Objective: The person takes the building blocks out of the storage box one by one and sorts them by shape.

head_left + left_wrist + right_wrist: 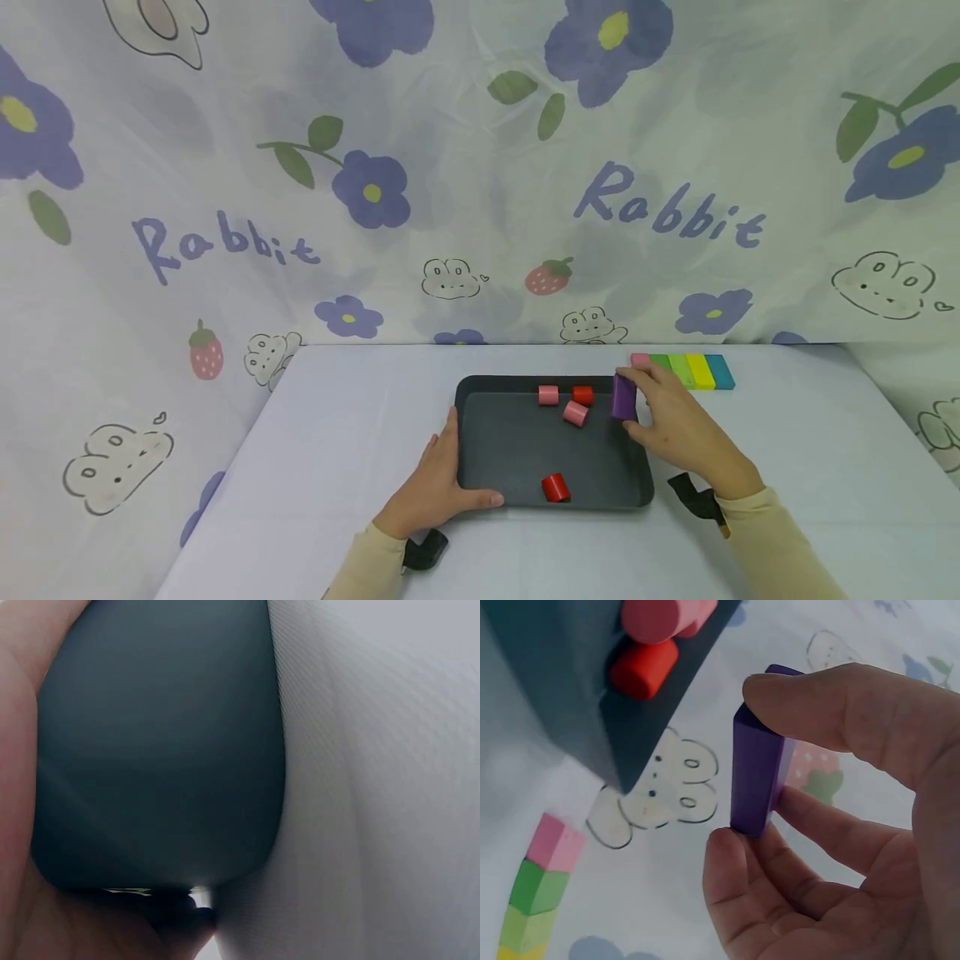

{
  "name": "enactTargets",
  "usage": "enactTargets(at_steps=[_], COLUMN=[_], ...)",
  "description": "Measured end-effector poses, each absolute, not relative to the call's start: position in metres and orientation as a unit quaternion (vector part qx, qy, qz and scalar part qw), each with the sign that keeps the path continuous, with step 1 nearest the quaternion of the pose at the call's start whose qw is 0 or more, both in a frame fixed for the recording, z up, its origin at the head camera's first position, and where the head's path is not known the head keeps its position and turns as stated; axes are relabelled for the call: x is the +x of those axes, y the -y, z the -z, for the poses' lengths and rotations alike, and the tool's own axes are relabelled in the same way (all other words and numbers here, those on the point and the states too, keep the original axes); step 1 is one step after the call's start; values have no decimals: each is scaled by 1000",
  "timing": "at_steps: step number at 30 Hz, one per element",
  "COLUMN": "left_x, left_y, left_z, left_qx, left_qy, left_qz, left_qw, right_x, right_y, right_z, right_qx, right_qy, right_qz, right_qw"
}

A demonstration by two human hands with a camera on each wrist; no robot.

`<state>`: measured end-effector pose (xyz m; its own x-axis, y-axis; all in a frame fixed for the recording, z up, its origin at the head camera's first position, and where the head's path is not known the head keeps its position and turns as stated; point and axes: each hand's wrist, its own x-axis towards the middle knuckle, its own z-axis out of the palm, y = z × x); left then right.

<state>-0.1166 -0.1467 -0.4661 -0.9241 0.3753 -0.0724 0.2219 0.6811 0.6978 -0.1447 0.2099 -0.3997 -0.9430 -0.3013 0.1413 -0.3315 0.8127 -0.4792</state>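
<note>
A purple rectangular block (623, 397) is pinched end to end in my right hand (678, 425), over the dark grey tray's right edge. The right wrist view shows the thumb on one end of the purple block (756, 772) and fingertips at the other. My left hand (435, 487) rests against the tray (525, 506) at its front left corner, fingers straight along the left side and thumb along the front rim. Two pink cylinders (548, 395) and a red cylinder (582, 395) lie at the tray's back right. Another red cylinder (557, 487) lies near its front wall.
Behind my right hand, a row of pink, green, light green, yellow and blue blocks (700, 372) lies on the white table (360, 400). A patterned cloth (465, 208) hangs beyond the table's back edge.
</note>
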Motion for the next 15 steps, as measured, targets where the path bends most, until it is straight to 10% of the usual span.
enactTargets(at_steps=[15], left_x=[-116], left_y=[147], left_z=[464], left_qx=[164], left_qy=[-910], left_qz=[-365], left_qw=[105], right_x=[-151], right_y=[-239], right_z=[409], right_qx=[173], right_qy=[949], right_qz=[-259], right_qw=[41])
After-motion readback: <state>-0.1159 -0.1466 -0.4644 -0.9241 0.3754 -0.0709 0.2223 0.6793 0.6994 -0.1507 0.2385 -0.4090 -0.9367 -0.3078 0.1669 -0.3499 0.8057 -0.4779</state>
